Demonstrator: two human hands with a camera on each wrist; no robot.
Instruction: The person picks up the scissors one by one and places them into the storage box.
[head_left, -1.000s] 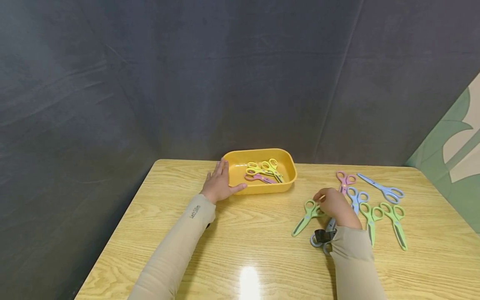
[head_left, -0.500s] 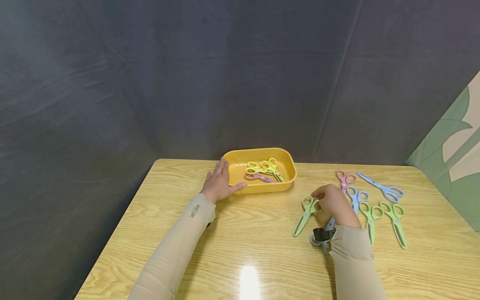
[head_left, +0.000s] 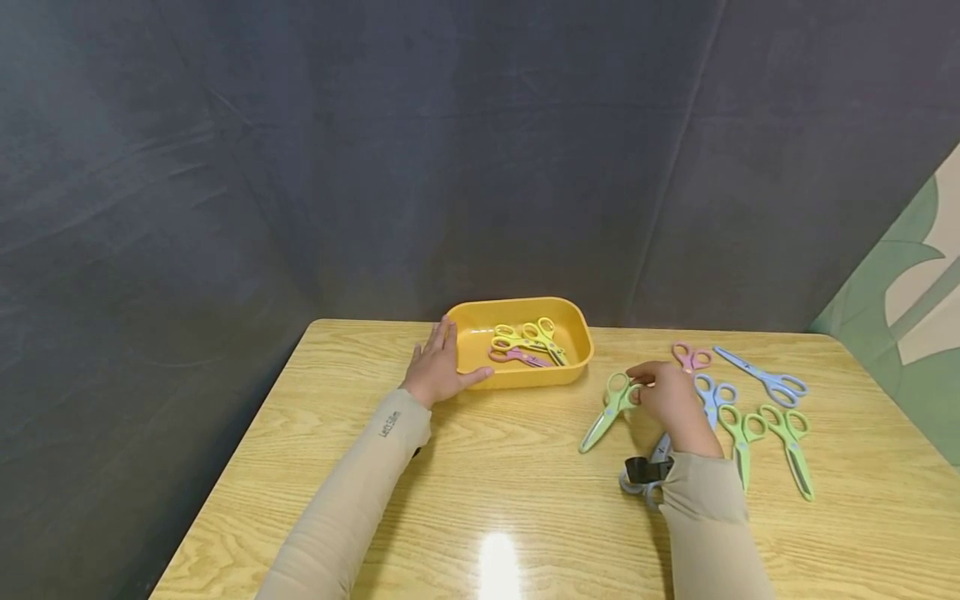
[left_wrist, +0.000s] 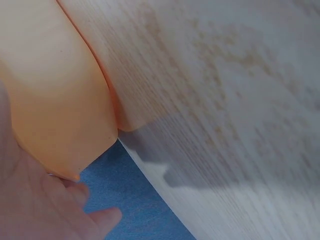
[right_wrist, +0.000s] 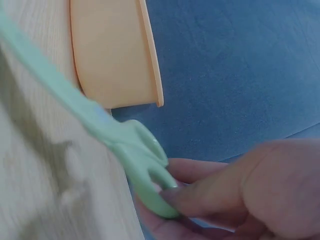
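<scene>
Dark grey fabric walls close in behind a pale wood-grain table (head_left: 480, 500) with a glossy glare spot near its front edge. At its far side sits a yellow tray (head_left: 577, 367) holding several scissors. The left hand (head_left: 435, 371) rests flat-fingered against the tray's left wall. The right hand (head_left: 667, 400) pinches the handle of green scissors (head_left: 603, 412), lifted just off the table beside other loose scissors (head_left: 765, 383).

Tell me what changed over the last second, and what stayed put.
The right hand, pinching the green scissors by the handle, carried them up and toward the yellow tray; the blade tip now looks clear of the table. The left hand stayed resting against the tray's near left corner. The scissors in the tray and those on the table did not move.
</scene>
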